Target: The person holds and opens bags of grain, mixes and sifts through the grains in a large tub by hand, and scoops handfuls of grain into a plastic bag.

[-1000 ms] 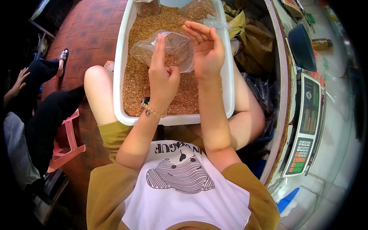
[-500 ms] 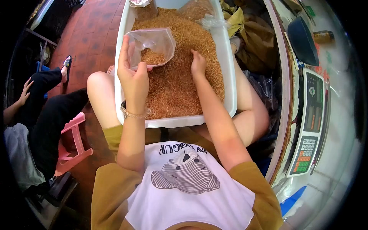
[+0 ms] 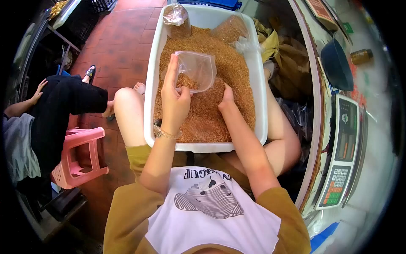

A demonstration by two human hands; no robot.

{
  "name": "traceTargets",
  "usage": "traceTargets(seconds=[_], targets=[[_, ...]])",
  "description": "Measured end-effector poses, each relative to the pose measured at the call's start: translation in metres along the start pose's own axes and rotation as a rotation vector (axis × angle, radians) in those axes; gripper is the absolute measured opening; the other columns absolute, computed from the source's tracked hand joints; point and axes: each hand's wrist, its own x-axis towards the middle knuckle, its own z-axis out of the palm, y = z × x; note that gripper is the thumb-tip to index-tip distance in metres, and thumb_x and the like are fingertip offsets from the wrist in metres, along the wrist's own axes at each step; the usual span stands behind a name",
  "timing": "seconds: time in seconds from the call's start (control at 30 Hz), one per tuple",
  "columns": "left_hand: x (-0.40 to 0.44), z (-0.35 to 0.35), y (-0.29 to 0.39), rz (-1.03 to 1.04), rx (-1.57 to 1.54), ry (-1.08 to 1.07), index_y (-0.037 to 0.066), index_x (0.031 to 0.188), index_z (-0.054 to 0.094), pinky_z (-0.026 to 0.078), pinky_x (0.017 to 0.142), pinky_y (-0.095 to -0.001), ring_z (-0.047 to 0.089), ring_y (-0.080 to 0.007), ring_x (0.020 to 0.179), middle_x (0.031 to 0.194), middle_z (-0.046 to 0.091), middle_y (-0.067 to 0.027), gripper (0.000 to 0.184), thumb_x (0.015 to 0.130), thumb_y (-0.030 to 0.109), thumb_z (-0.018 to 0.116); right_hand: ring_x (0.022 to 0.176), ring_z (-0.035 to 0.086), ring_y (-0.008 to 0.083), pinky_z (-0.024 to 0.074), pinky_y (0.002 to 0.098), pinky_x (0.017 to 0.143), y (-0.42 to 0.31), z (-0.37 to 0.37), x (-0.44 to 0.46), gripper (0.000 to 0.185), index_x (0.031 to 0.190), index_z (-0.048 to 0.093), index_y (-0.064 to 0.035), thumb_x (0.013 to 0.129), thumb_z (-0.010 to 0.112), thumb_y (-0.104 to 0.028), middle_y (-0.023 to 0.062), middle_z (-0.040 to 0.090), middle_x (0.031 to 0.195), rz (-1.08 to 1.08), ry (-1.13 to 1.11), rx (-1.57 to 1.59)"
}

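My left hand (image 3: 176, 95) grips a clear plastic bag (image 3: 198, 67) by its near left side, with the fingers upright along the bag and the thumb at its lower edge. The bag's mouth is spread and a small amount of brown flakes lies inside. Right beside the bag, my right hand (image 3: 227, 98) cups a heap of loose brown flakes (image 3: 215, 88); its fingers are partly hidden by them. Both hands are over a white plastic tub (image 3: 211, 147) filled with the same dry, shredded-looking flakes, resting between my legs.
A filled clear bag (image 3: 177, 27) stands in the tub's far left corner, another (image 3: 230, 28) leans at the far right. On the counter to the right are a digital scale (image 3: 344, 148) and a dark bowl (image 3: 337, 65). A pink stool (image 3: 84, 156) and a seated person (image 3: 63, 101) are left.
My right hand has turned and gathered a heap of flakes, closer to the bag. My left hand still holds the bag. The whole view has shifted, so the tub sits lower and farther right.
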Motion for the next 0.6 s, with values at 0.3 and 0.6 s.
traceTargets(seconds=[0.3, 0.6], targets=[[-0.003, 0.017, 0.0, 0.157, 0.305, 0.02, -0.003, 0.148, 0.032, 0.028, 0.115, -0.0372, 0.029, -0.0344, 0.144, 0.154, 0.032, -0.022, 0.083, 0.067, -0.02, 0.037, 0.094, 0.064, 0.0283, 0.0536, 0.0454, 0.084, -0.039, 0.059, -0.047, 0.037, 0.107, 0.06, -0.0032, 0.099, 0.034, -0.028, 0.0148, 0.067, 0.101, -0.219, -0.055, 0.157], [0.001, 0.042, -0.002, 0.14, 0.489, 0.027, -0.002, 0.149, 0.025, 0.027, 0.116, -0.0424, 0.027, -0.0386, 0.143, 0.157, 0.024, -0.0207, 0.08, 0.073, -0.016, 0.045, 0.087, 0.063, 0.0272, 0.0521, 0.0404, 0.078, -0.081, 0.124, -0.081, 0.03, 0.098, 0.061, -0.0018, 0.095, 0.043, -0.025, 0.0132, 0.066, 0.095, -0.476, -0.116, 0.148]])
